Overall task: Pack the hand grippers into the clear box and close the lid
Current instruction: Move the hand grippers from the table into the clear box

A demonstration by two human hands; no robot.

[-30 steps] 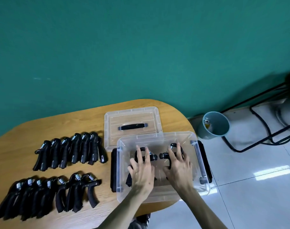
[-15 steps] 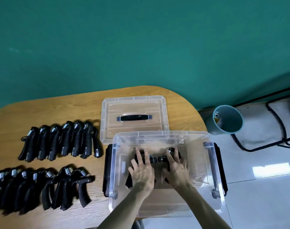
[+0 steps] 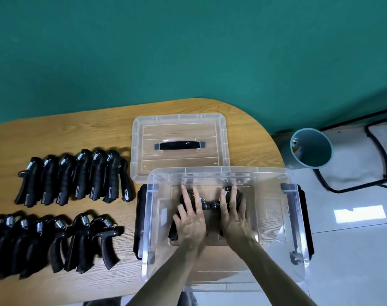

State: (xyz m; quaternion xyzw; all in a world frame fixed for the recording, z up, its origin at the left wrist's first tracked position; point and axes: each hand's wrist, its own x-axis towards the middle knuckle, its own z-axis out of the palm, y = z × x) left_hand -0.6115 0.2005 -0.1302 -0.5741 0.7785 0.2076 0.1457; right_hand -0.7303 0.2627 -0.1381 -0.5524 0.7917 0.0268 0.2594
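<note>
The clear box (image 3: 274,217) stands open at the table's right end, black latches on both sides. Both my hands are inside it. My left hand (image 3: 191,224) lies over one black hand gripper (image 3: 186,194) on the box floor. My right hand (image 3: 234,219) covers a second black hand gripper (image 3: 239,195) beside it. The two grippers' knobs meet between my hands. The clear lid (image 3: 179,120), with a black handle, lies flat just behind the box. Two rows of several black hand grippers lie left of the box, an upper row (image 3: 77,177) and a lower row (image 3: 55,239).
The wooden table (image 3: 77,133) has a rounded right end, and the box overhangs its front right edge. A teal bin (image 3: 309,149) stands on the tiled floor to the right, near black cables. A teal wall is behind.
My hands stay on the two grippers in the box. The view has tilted down and moved closer, so the box looks larger and the table has shifted in frame.
</note>
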